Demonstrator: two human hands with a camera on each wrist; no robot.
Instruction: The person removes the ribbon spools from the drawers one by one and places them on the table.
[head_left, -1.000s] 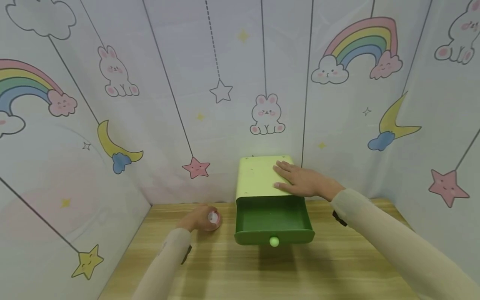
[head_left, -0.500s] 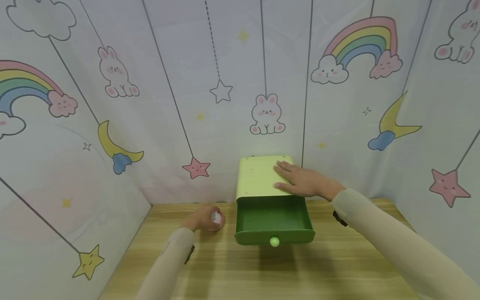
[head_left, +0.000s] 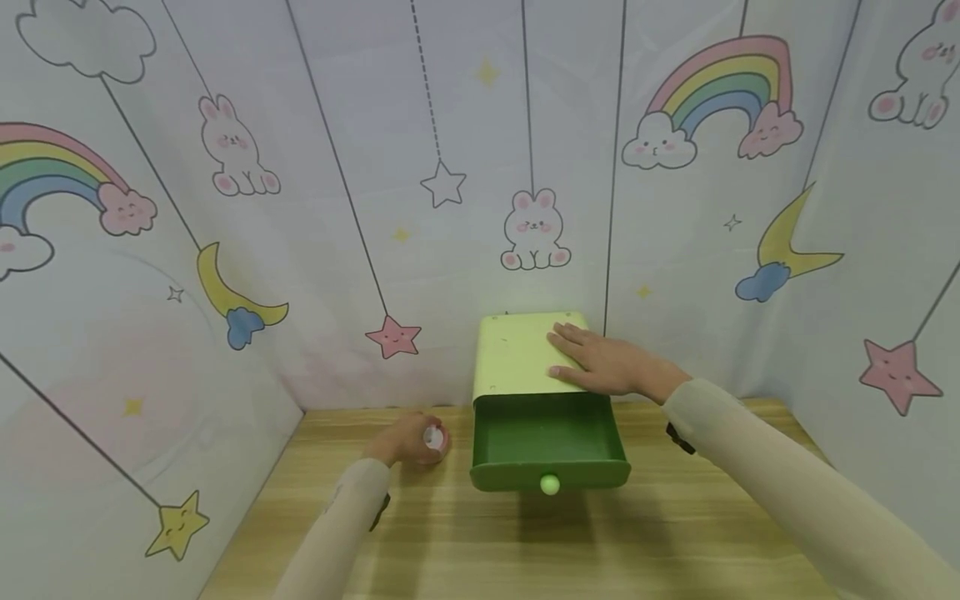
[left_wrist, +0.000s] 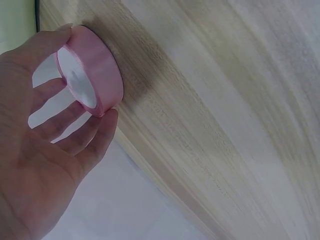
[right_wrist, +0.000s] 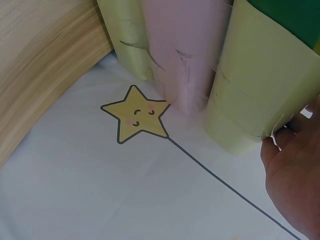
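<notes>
My left hand (head_left: 405, 437) grips a roll of pink ribbon (left_wrist: 102, 70) with a white core, thumb on one side and fingers on the other. The roll is held close to the wooden table, left of a small drawer cabinet; whether it touches the wood I cannot tell. My right hand (head_left: 613, 363) rests with straight fingers on the cabinet's light green top (head_left: 513, 354). The cabinet's top drawer (head_left: 547, 477), dark green with a round light green knob (head_left: 550, 484), is pulled out. Nothing shows inside it.
Below the open drawer, the right wrist view shows a pink tier (right_wrist: 185, 55) and light green tiers (right_wrist: 260, 75). A white curtain (head_left: 337, 250) printed with rabbits, stars and rainbows hangs behind and at both sides. The wooden table (head_left: 450, 542) extends in front.
My left hand shifted slightly right with the ribbon roll, toward the cabinet, then stayed almost still over the last half second. My right hand and the drawer have not moved.
</notes>
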